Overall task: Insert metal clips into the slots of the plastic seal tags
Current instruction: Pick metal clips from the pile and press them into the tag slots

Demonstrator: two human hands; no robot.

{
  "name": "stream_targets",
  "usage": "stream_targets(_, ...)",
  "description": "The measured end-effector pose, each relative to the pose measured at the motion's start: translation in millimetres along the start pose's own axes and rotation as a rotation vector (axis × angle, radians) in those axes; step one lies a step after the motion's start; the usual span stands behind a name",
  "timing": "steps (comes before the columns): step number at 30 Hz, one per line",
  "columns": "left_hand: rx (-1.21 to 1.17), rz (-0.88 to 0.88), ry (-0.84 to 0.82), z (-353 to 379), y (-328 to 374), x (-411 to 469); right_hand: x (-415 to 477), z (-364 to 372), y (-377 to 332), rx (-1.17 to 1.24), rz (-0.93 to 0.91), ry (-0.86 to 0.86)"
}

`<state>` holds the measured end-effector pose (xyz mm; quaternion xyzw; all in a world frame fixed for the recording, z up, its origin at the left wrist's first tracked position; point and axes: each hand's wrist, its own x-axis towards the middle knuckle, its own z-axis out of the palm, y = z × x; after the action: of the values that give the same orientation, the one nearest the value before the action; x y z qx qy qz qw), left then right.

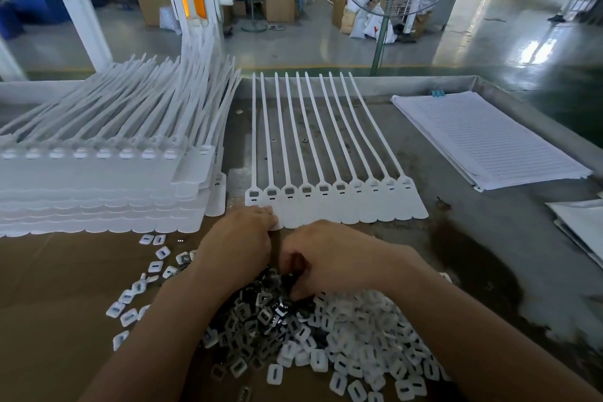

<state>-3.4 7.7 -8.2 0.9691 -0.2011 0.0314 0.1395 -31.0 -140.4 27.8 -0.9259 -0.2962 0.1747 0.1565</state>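
Head view has both your hands low by the piles. What is each one doing?

— My left hand (239, 240) reaches far, fingers stretched onto the near edge of the leftmost tags in the row of seal tags (336, 202) and resting there. I judge that this pins the row so that it does not slide while I work. My right hand (329, 258) is curled, fingertips down in the heap of metal clips (257, 316). Whether it already pinches a clip I cannot tell, because the fingers hide it.

Where do the tags lie, and why that way?

— Side by side on the tabletop (473, 238), heads near me and straps pointing far, so every slot faces up within easy reach. The six on the left seem to show a grey insert in the slot. The four on the right look empty, so I reckon I am past halfway on this row.

And the rest?

— The clips sit right under my hands on the cardboard (49, 287), so the pick is short. White plastic caps (365, 336) are heaped just right of them, with a few scattered to the left. The stack of tags (98, 192) waits at the left, and the ruled paper pad (489, 147) lies well apart on the right.
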Motion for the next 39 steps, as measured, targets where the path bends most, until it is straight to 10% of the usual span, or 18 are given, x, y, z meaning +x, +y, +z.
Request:
stream_targets(23,0.016,0.007,-0.013,-0.5,-0.9,-2.1,-0.2,-4.9,7.6,0.221,0.006,0.177)
stream_targets(39,0.03,0.0,-0.031,-0.8,0.3,-0.8,1.1,-28.3,87.6,0.341,0.38,0.598)
